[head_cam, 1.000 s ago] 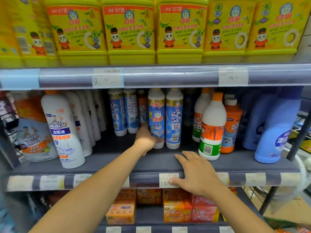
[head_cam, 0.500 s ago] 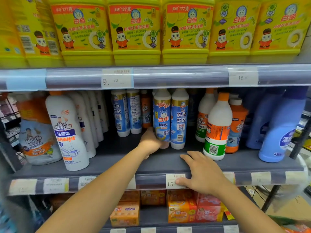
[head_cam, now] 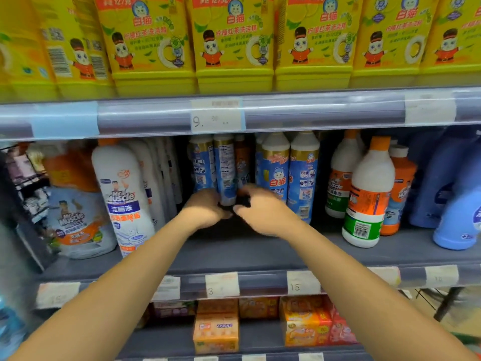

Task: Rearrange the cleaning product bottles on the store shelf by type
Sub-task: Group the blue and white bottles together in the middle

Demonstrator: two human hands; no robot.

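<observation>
You are reaching the left hand point(head_cam: 205, 208) and right hand point(head_cam: 263, 209) to the blue-labelled bottles point(head_cam: 225, 168), right of the white Mr Muscle bottle point(head_cam: 122, 194). Blur is hiding whether the fingers are gripping. Next move, likely: grip one base and draw it forward.

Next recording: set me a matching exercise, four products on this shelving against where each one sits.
Products:
1. yellow dish soap tubs
2. white Mr Muscle bottle
3. light blue bottle
4. orange boxes

Places:
A. middle shelf, far right
B. lowest shelf
C. top shelf
D. middle shelf, left side

Pairs: 1-C, 2-D, 3-A, 4-B
</observation>
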